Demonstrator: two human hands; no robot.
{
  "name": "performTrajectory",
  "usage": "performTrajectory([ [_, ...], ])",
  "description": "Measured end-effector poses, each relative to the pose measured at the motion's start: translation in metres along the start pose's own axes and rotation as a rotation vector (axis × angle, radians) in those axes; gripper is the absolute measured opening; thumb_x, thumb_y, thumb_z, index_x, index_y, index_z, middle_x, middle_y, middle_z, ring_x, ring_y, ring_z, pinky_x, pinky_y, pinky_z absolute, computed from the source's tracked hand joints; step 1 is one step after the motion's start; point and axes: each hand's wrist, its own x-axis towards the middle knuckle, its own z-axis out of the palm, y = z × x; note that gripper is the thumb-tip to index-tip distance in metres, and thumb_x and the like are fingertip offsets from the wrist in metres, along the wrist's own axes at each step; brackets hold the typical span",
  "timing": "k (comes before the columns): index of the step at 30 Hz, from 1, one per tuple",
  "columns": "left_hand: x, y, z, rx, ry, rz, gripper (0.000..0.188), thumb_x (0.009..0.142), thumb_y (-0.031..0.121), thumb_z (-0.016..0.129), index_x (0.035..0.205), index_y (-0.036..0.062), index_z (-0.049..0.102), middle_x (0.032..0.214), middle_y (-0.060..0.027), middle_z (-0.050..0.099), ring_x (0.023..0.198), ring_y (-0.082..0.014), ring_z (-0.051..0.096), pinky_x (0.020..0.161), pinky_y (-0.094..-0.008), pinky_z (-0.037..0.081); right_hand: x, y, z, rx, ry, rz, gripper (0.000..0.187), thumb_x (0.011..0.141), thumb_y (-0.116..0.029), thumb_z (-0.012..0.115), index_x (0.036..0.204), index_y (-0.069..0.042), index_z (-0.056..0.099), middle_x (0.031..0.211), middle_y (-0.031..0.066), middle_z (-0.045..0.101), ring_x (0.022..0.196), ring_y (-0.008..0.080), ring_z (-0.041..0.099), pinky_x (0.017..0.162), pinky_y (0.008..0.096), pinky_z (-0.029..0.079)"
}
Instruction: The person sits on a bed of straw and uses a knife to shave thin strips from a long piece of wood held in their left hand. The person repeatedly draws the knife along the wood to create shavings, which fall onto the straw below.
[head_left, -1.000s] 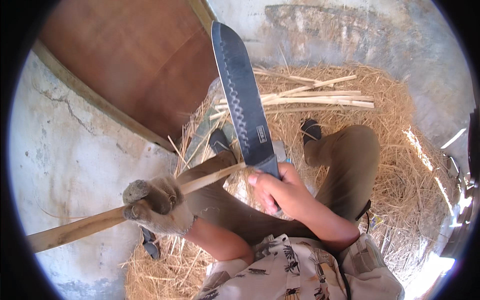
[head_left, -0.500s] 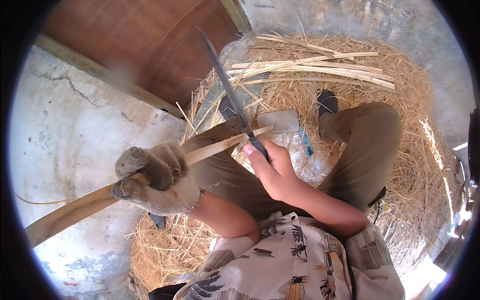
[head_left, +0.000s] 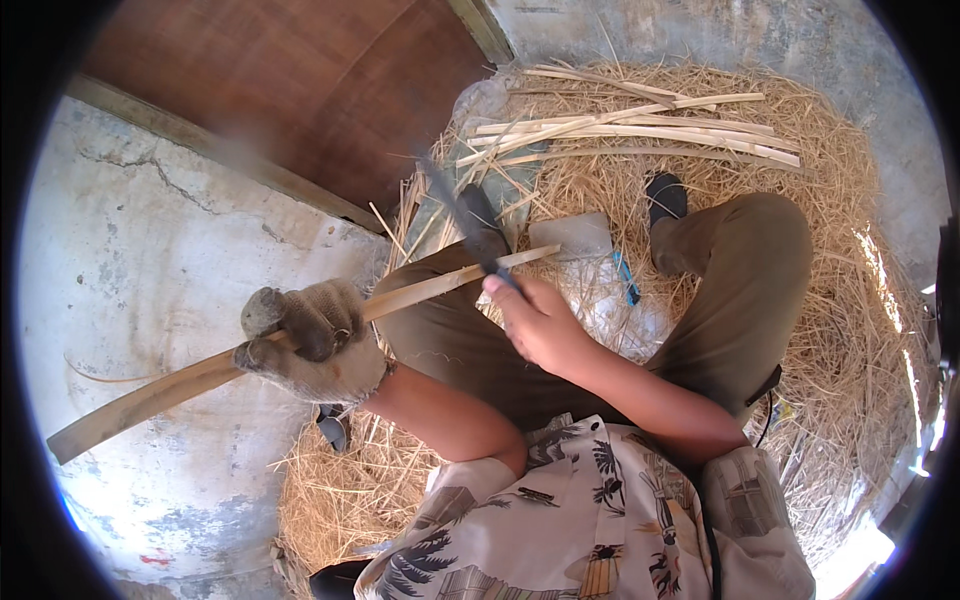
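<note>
My left hand (head_left: 315, 340), in a knitted glove with darkened fingers, is wrapped round a long pale bamboo strip (head_left: 425, 290). The strip runs from the lower left, over my left thigh, to a narrower tip in front of me. My bare right hand (head_left: 540, 325) grips the handle of a long dark knife (head_left: 465, 215). Its blade points away and to the left, crossing over the strip near that tip. Motion blurs the blade's far part, and whether the edge touches the strip I cannot tell.
Several split strips (head_left: 650, 135) lie on a heap of shavings (head_left: 820, 260) ahead. Between my legs are a grey flat block (head_left: 572, 237) and a blue-handled tool (head_left: 626, 278). A stained wall (head_left: 180, 240) stands close on the left, beside a brown panel (head_left: 300, 90).
The knife's blade has swung and now looks shorter and blurred. The strip's left end has come up slightly, with my left hand still round it. The whole view has shifted a little.
</note>
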Motion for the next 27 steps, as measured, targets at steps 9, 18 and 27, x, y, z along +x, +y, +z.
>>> performTrajectory([
  [9, 0.001, 0.000, 0.006, -0.059, -0.015, -0.074, 0.047, 0.098, 0.048, 0.059, 0.110, 0.0038, 0.068, 0.047, 0.0056, 0.031, 0.036, -0.0076, 0.022, 0.034, -0.0244, 0.022, 0.003, -0.016, -0.016, -0.035, 0.016, -0.055, 0.038, 0.101, -0.043, 0.056, 0.094, -0.006, 0.059, 0.055, -0.0044, 0.043, 0.041, 0.0063, 0.040, 0.041, 0.0273, 0.031],
  [18, 0.000, -0.001, 0.011, -0.074, 0.018, -0.092, 0.040, 0.098, 0.044, 0.060, 0.100, 0.0041, 0.066, 0.046, 0.0030, 0.032, 0.036, -0.0092, 0.024, 0.034, -0.0273, 0.023, 0.012, 0.002, -0.018, -0.349, -0.015, 0.094, 0.043, 0.102, -0.043, 0.054, 0.088, -0.003, 0.055, 0.060, 0.0025, 0.051, 0.055, 0.0117, 0.051, 0.055, 0.0286, 0.040],
  [27, 0.002, -0.002, 0.024, -0.025, -0.099, -0.094, 0.038, 0.099, 0.044, 0.057, 0.095, 0.0080, 0.066, 0.047, 0.0045, 0.033, 0.038, -0.0077, 0.025, 0.035, -0.0264, 0.024, 0.010, -0.004, -0.014, -0.304, -0.055, 0.155, 0.044, 0.101, -0.041, 0.055, 0.081, -0.001, 0.056, 0.060, 0.0047, 0.054, 0.057, 0.0160, 0.055, 0.056, 0.0318, 0.043],
])
